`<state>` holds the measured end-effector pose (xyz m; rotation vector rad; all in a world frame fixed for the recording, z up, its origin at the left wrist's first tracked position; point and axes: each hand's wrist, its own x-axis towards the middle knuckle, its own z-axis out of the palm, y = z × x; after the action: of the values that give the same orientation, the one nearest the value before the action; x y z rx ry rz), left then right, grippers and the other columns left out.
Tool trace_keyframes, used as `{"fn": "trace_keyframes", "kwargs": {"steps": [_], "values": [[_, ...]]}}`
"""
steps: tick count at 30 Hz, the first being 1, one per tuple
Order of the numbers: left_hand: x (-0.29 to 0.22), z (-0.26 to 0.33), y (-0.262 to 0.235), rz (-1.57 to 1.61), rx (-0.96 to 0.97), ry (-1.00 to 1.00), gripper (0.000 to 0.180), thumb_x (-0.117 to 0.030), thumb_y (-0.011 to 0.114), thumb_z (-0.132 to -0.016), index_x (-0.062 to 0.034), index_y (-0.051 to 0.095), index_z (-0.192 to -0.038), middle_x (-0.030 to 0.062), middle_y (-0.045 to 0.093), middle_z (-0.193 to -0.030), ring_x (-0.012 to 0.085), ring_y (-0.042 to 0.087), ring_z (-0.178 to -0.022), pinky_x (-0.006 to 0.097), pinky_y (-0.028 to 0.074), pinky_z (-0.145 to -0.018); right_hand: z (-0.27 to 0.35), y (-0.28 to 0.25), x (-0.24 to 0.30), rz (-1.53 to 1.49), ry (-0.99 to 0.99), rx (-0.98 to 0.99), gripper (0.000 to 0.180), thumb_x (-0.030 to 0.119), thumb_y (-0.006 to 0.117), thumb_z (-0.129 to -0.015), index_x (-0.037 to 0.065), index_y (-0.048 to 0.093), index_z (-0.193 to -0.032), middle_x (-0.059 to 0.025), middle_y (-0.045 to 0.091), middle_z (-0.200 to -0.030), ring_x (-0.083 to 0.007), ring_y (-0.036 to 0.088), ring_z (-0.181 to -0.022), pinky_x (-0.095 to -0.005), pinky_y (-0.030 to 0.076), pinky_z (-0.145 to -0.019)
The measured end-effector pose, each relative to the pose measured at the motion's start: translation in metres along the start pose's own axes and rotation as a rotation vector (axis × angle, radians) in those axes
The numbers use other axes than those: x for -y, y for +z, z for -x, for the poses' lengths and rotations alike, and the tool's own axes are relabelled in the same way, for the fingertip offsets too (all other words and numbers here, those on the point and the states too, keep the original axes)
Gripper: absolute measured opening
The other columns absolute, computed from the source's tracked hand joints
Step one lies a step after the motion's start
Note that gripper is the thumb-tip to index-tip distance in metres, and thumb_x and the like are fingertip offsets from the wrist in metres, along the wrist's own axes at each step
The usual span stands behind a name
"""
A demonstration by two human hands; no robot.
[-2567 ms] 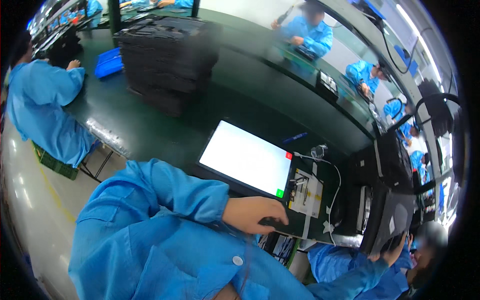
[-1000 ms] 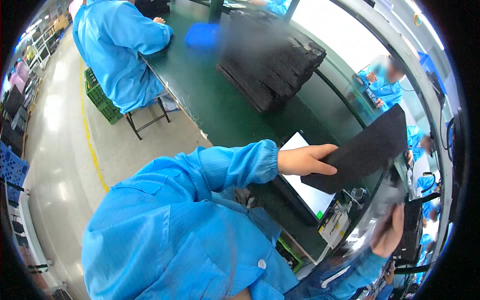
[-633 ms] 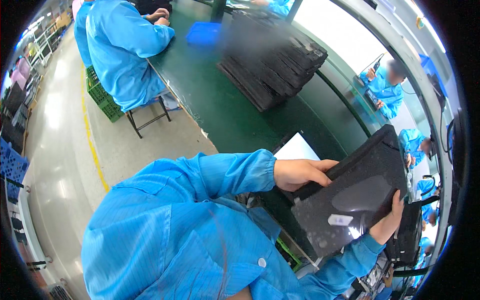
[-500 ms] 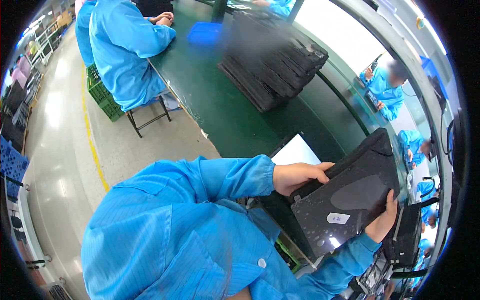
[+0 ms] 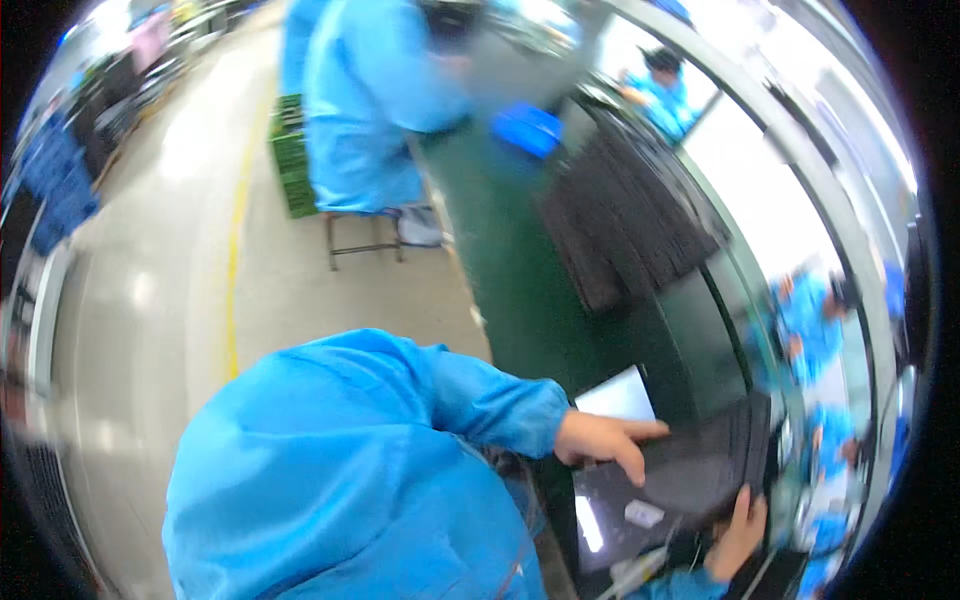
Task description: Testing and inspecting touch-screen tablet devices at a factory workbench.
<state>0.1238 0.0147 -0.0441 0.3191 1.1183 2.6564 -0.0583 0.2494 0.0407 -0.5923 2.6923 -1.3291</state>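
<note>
At the near edge of the green bench (image 5: 505, 290), the person's two hands grip one dark flat panel (image 5: 690, 475): the left hand (image 5: 600, 440) clasps its left edge with fingers spread over the top face, and the right hand (image 5: 738, 535) is curled around its lower right edge. Half a second ago the panel stood more tilted, its glossy face turned up toward the camera; now it lies flatter and lower, partly covering the single lit white screen (image 5: 618, 396) beneath it, so that only a corner of the screen shows beside the left hand. The view has also swung, bringing more of the grey floor (image 5: 150, 250) and its one yellow line (image 5: 236, 250) into the picture. One small pale label (image 5: 643, 514) sits on the panel's face. Farther along the bench lies one tall stack of dark panels (image 5: 630, 215), and beyond it one blue tray (image 5: 528, 128), blurred. One other worker in a blue coat (image 5: 375, 100) sits at the bench's far left side; at least two more blue-coated people (image 5: 810, 320) show along the right, too blurred to count surely.
</note>
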Motion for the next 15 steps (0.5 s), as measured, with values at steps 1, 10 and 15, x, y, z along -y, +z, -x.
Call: {"fn": "trace_keyframes", "kwargs": {"steps": [1,10,15], "values": [[-0.006,0.007,-0.002,-0.004,0.024,0.066,0.085,-0.005,0.064,-0.067,-0.0086,0.016,-0.136,0.0107,0.043,-0.123,0.0187,0.047,-0.106,0.034,0.042,-0.087,-0.021,0.007,-0.017,0.090,-0.112,-0.048,0.026,0.025,0.057,-0.083,0.002,0.054,-0.094,-0.0030,0.052,-0.077,-0.0086,0.048,-0.058,-0.0207,0.036,-0.045],[-0.036,-0.003,-0.084,-0.774,0.349,0.492,0.049,-0.012,0.068,-0.069,-0.0049,0.049,-0.114,0.0102,0.051,-0.113,0.0217,0.053,-0.098,0.033,0.046,-0.081,-0.040,0.007,0.033,0.309,-0.098,0.630,0.064,0.037,0.055,-0.079,0.010,0.030,-0.131,-0.0139,0.042,-0.120,-0.0292,0.049,-0.097,-0.0350,0.043,-0.079],[-0.058,0.014,-0.058,0.048,0.156,0.064,0.043,-0.030,0.059,-0.077,-0.0065,0.052,-0.112,0.0108,0.052,-0.115,0.0228,0.053,-0.100,0.035,0.043,-0.084,-0.039,0.014,0.045,0.032,-0.437,0.809,0.068,0.038,0.058,-0.076,0.010,0.030,-0.132,-0.0151,0.043,-0.120,-0.0321,0.048,-0.098,-0.0375,0.041,-0.083]]}}
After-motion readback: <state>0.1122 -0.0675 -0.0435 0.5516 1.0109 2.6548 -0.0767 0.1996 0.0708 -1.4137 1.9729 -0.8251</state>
